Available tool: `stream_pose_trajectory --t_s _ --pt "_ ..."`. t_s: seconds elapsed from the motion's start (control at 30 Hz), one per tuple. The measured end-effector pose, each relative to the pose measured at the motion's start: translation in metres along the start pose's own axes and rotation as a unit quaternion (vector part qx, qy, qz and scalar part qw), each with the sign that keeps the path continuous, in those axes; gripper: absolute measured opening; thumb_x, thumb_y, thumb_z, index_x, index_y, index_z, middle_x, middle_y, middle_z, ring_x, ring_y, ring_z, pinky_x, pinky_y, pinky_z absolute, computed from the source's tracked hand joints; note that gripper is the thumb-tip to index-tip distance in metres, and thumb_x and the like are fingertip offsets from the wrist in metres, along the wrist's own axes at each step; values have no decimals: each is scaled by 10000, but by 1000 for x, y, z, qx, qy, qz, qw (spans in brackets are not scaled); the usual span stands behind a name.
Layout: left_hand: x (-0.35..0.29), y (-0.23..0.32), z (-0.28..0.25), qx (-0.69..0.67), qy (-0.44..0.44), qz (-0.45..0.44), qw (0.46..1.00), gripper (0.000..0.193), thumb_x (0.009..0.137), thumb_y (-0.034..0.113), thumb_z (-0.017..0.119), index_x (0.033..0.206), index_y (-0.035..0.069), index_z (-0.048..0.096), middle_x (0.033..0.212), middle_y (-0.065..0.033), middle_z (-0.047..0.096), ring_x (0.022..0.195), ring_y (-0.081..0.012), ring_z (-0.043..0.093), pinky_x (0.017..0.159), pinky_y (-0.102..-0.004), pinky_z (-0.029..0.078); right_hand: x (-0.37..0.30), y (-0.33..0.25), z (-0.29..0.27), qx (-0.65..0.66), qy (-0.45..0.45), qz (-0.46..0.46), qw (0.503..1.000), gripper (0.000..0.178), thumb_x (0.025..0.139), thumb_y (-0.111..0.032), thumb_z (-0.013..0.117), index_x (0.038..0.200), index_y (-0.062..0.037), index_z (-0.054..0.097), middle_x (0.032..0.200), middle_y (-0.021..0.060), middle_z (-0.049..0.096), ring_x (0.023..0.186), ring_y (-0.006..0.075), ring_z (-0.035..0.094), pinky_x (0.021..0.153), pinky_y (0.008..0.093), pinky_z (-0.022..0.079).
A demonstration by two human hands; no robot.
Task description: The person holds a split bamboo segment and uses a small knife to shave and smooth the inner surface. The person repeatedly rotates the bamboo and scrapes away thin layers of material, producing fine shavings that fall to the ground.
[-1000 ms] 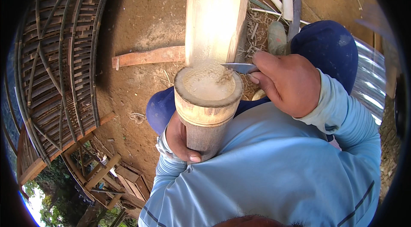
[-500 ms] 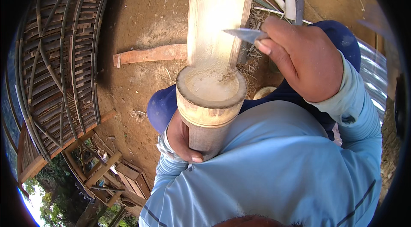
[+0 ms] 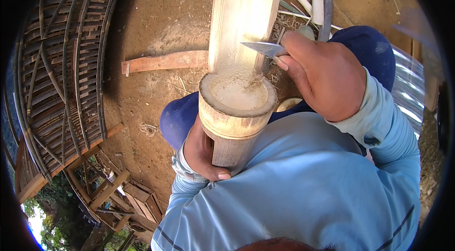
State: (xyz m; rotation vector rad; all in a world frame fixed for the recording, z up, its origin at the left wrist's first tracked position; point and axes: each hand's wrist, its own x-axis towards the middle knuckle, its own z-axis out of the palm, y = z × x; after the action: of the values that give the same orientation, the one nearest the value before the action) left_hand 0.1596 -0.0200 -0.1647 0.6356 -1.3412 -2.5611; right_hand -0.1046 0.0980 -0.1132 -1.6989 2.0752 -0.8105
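Note:
A thick bamboo piece (image 3: 237,128) leans against my blue shirt, its round cut end facing up and away. Beyond that rim a tall split wall of the same bamboo (image 3: 244,14) stands up, pale on its inner face. My left hand (image 3: 201,154) is wrapped round the lower part, thumb on the near side. In my closed right hand (image 3: 327,76) is a knife, its handle hidden by my fingers. The pointed knife blade (image 3: 265,49) points left, in front of the split wall and above the rim, seemingly not touching it.
A slatted bamboo structure (image 3: 61,71) stands on the left. On the brown dirt floor lie a flat reddish strip (image 3: 166,61), split bamboo pieces (image 3: 317,2) and shavings. Corrugated metal sheeting (image 3: 407,80) is at the right, and a wooden frame (image 3: 111,189) at the lower left.
My right hand and the knife have moved slightly left and down, toward the rim. The bamboo piece sits slightly further right in view, still in my left hand.

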Motion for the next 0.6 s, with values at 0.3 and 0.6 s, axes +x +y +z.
stream_pose_trajectory --t_s 0.3,0.6 --pt "4 -1 -2 17 -25 5 1000 1227 443 187 910 1446 -121 275 1298 -295 539 1093 -347 636 919 -428 535 -4 -3 -2 13 -90 -9 996 176 867 -79 654 917 -44 489 711 201 597 682 436 603 554 483 450" --pt "2 10 6 45 -47 -31 997 1383 498 303 942 1530 -63 97 1510 -214 356 1398 -302 373 1166 -420 251 0 11 -22 -16 -97 -68 993 167 873 -91 660 936 -39 515 721 186 593 679 418 602 559 454 450"
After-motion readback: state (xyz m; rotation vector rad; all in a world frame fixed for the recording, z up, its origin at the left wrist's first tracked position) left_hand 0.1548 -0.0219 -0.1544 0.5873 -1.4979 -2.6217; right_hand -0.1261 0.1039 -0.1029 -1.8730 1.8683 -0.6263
